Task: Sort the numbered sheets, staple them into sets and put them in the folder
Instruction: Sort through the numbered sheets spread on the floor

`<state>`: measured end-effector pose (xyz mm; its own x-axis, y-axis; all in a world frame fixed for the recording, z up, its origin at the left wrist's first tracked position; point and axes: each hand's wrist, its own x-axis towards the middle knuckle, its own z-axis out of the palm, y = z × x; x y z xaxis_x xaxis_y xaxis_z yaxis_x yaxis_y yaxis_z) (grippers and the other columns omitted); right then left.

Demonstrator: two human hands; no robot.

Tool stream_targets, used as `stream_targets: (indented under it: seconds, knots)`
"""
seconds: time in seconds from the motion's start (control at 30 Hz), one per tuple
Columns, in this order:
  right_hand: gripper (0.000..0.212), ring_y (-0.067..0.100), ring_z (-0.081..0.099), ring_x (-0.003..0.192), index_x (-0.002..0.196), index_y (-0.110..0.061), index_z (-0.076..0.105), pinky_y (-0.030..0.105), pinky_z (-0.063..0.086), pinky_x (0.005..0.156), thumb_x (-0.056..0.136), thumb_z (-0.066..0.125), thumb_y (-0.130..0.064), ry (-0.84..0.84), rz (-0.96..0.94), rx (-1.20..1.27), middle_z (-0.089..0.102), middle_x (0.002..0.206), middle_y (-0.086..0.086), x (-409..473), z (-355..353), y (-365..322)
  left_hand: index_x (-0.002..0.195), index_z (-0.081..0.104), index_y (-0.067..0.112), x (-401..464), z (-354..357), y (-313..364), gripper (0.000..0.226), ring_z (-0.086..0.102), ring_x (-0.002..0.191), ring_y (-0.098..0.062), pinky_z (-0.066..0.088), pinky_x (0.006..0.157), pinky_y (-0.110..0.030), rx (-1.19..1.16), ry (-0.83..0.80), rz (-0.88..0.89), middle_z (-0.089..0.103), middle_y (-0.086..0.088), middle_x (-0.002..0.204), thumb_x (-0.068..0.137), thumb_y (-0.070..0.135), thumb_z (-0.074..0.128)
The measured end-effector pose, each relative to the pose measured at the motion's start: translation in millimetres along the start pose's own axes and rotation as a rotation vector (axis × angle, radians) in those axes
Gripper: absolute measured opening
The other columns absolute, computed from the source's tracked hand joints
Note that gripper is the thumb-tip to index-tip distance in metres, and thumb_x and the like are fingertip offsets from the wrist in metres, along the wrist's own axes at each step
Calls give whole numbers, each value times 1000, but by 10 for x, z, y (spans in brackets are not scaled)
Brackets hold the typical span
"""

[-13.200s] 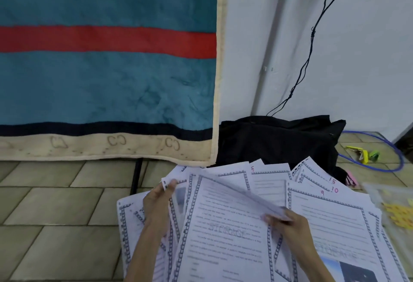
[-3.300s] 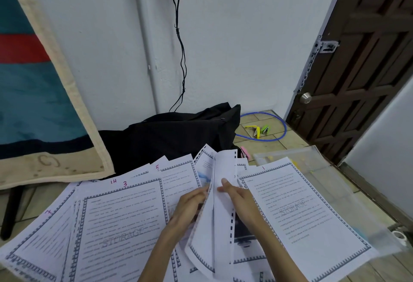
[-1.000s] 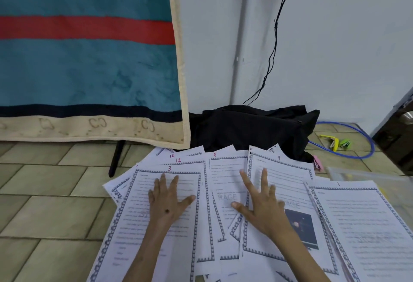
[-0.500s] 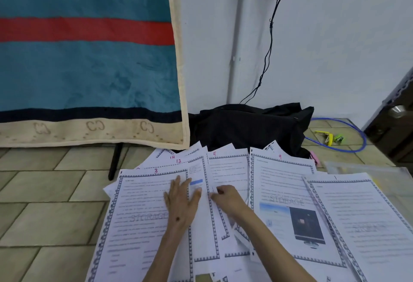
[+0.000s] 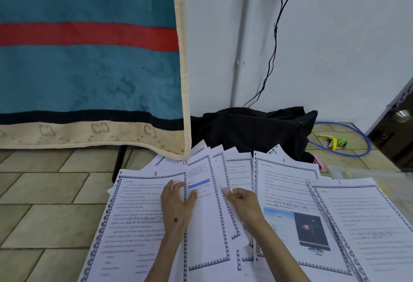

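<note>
Sheets (image 5: 288, 194) lay fanned over the tiled floor (image 5: 44, 194) in front of a black bag (image 5: 250, 129). Nearer than the bag, the left hand (image 5: 176, 205) rested flat on sheet 3 (image 5: 138, 219), fingers spread; the right hand (image 5: 243, 203) pinched a middle sheet's edge. Right of the bag sat staplers (image 5: 331, 142) inside a blue cable (image 5: 357, 147) loop; a clear folder (image 5: 366, 173) lay nearer.

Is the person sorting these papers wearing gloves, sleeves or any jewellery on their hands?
No. The left hand and right hand are bare, with no gloves, rings or watch visible. Both forearms are uncovered as far as the frame shows. The left hand has a small dark mark on its back.
</note>
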<state>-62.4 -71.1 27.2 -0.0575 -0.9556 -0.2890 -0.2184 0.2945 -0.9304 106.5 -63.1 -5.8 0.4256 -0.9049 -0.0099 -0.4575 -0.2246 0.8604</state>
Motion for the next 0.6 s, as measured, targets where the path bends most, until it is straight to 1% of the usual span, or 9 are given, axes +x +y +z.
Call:
stream_targets:
  seconds: [0.07,0.13,0.2,0.27,0.33,0.37,0.43,0.47,0.6]
  knots:
    - [47,6,25,32,52,-11,34,20,30,44,88,64,-13,-6,44,17,30,41,-4,12,-145,28,127,53,13,8,8,-33,49,25,139,-25,22,115,-40,114,-9,44,32,-10,150,85,35,64]
    - [38,7,40,32,49,-9,49,16,32,38,80,71,-4,0,108,110,48,41,-2,10,-273,33,136,45,14,7,26,-46,55,16,143,-26,12,117,-42,247,-44,81,23,-11,154,88,39,57]
    - [21,15,54,50,65,-4,62,20,40,46,69,82,-8,60,156,174,62,59,6,3,-359,32,144,32,22,-2,59,-61,56,3,146,-24,1,117,-42,369,-104,102,10,-8,158,93,43,45]
    - [24,20,52,60,72,-4,61,25,42,54,67,83,-12,114,153,181,59,66,9,-4,-447,25,147,22,28,-4,80,-70,56,-4,146,-24,-3,117,-44,452,-141,112,1,-6,159,96,46,35]
    - [18,19,55,58,74,-8,60,24,43,55,74,78,-10,168,91,123,61,64,5,-10,-557,21,149,14,27,2,79,-72,57,-6,146,-23,-4,117,-43,511,-168,107,-2,-5,159,97,46,28]
    - [15,16,56,58,82,-9,61,22,43,53,77,75,-9,192,56,77,62,66,3,-16,-621,17,149,12,25,12,77,-75,57,-6,146,-23,-4,117,-43,531,-177,106,-3,-5,159,98,45,27]
    - [27,11,49,53,103,-16,54,20,36,48,82,70,-10,262,-15,-75,53,64,-2,-33,-743,4,150,9,22,30,72,-85,58,-6,146,-22,-3,117,-41,554,-178,114,-3,-5,159,99,43,26]
    - [33,12,46,52,110,-18,51,21,34,47,83,68,-10,301,-40,-137,50,64,-1,-17,-796,32,150,8,21,36,70,-90,58,-6,146,-22,-3,117,-41,556,-177,118,-3,-6,159,99,41,25]
    - [34,17,46,53,118,-7,53,26,34,46,85,59,2,383,-57,-350,51,66,5,49,-948,112,150,8,18,54,85,-110,55,-4,146,-21,-2,118,-39,526,-169,125,-3,-6,159,100,35,26]
